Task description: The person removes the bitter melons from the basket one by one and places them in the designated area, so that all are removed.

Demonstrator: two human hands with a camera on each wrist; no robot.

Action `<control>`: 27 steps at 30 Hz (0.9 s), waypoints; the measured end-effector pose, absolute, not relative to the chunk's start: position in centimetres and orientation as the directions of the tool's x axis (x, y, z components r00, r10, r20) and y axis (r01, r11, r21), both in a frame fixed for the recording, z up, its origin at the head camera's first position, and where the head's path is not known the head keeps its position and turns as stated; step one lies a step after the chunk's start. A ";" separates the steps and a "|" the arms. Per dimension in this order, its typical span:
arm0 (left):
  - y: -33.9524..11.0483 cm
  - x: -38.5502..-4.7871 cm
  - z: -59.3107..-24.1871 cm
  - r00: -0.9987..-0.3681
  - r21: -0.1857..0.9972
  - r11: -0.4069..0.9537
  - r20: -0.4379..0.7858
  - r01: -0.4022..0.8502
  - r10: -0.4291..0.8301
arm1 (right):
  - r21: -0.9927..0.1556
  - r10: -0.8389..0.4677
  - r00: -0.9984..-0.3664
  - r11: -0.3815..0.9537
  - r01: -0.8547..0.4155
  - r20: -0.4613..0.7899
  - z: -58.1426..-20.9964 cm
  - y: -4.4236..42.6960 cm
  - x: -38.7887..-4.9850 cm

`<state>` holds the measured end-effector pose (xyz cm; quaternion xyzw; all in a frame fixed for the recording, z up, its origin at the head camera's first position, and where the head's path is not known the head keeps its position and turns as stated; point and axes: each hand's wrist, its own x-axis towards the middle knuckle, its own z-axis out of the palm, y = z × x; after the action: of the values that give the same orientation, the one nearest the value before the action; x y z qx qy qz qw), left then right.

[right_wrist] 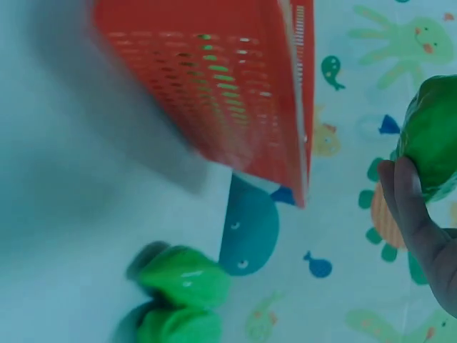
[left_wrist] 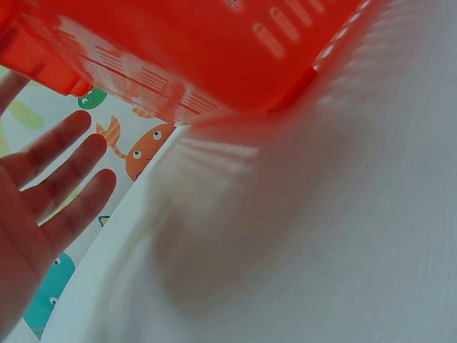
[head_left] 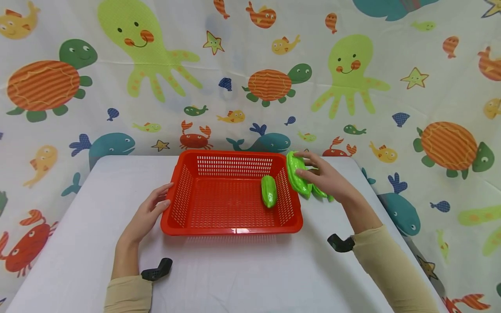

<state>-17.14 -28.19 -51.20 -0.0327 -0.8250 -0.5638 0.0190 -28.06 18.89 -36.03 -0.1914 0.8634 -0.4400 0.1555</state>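
Observation:
A red plastic basket (head_left: 231,231) with perforated walls stands on the white table. Inside it, toward the right, lies a green toy vegetable (head_left: 268,191). My left hand (head_left: 148,213) is at the basket's left rim, its fingertips seeming to touch it. In the left wrist view several fingers (left_wrist: 71,189) are extended and spread beside the basket wall. Just outside the basket's right rim, my right hand (head_left: 326,176) holds a longer, ridged green toy vegetable (head_left: 296,174) between fingers and thumb. In the right wrist view, this vegetable (right_wrist: 434,136) is partly cut off by the frame edge.
More green toy vegetables (head_left: 318,192) lie on the table right of the basket, partly hidden by the right hand; two of them (right_wrist: 186,277) show in the right wrist view. Behind the table (head_left: 242,278) hangs a cloth (head_left: 235,56) printed with sea animals.

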 end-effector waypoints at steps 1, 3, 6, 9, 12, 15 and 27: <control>-28.2 -17.1 -51.2 -0.997 0.929 0.361 0.069 0.076 0.033 | -0.818 -0.460 -0.882 0.543 -0.190 -0.100 -36.2 19.3 -27.8; -28.2 -17.1 -51.2 -0.997 0.930 0.359 0.070 0.077 0.032 | -0.815 -0.449 -0.887 0.550 -0.182 -0.105 -36.6 20.0 -27.4; -28.1 -17.0 -51.1 -0.997 0.931 0.358 0.069 0.075 0.029 | -0.809 -0.432 -0.892 0.567 -0.157 -0.130 -37.5 21.1 -26.8; -28.0 -17.0 -51.1 -0.997 0.931 0.357 0.066 0.071 0.027 | -0.799 -0.417 -0.894 0.588 -0.127 -0.166 -38.7 22.1 -26.4; -27.9 -16.9 -51.1 -0.998 0.933 0.355 0.062 0.066 0.022 | -0.788 -0.411 -0.893 0.605 -0.115 -0.184 -40.0 23.0 -26.2; -27.9 -16.9 -51.0 -0.998 0.934 0.351 0.060 0.063 0.020 | -0.781 -0.403 -0.891 0.617 -0.098 -0.207 -41.2 23.9 -25.9; -27.9 -17.0 -50.9 -0.998 0.934 0.352 0.053 0.056 0.018 | -0.733 -0.371 -0.886 0.678 -0.054 -0.278 -45.4 26.3 -25.1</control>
<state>-17.03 -27.95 -50.85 -0.0227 -0.8219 -0.5689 0.0167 -25.13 26.31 -45.42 -0.1192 0.8923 -0.3833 0.2067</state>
